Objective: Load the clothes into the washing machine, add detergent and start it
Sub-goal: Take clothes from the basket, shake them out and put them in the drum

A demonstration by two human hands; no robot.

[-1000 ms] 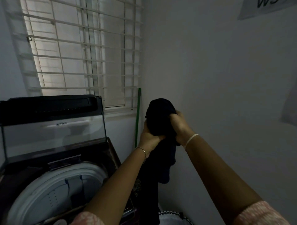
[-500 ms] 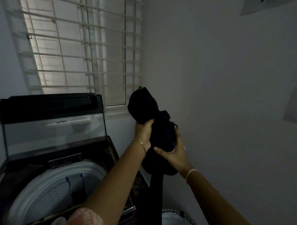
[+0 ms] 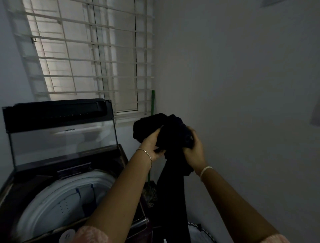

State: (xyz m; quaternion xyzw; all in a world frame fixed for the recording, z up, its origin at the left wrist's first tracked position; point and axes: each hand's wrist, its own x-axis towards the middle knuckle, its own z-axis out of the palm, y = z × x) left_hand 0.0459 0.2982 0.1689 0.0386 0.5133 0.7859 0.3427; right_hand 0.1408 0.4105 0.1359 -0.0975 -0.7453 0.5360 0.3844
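Head | barred window (image 3: pixel 90 57) | grey wall (image 3: pixel 242 86) | open washing machine (image 3: pixel 57 138) | hands (image 3: pixel 152 145) (image 3: pixel 194 153) grip garment (image 3: pixel 173 129)

My garment (image 3: pixel 174 128) is plain black, my 2 sleeves (image 3: pixel 93 235) pink and speckled; the tub rim (image 3: pixel 43 196) is white, the lid frame (image 3: pixel 57 112) black, the pole (image 3: pixel 153 102) green.

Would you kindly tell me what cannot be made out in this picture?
Head view:
- Dark garment, gripped by left hand and right hand: its kind lost in dim light; its hanging end cut by the bottom edge.
- Drum: front covered by the left arm; contents unclear.
- Lid lettering: too small to read.
- Wall sheet: cut by the top edge.
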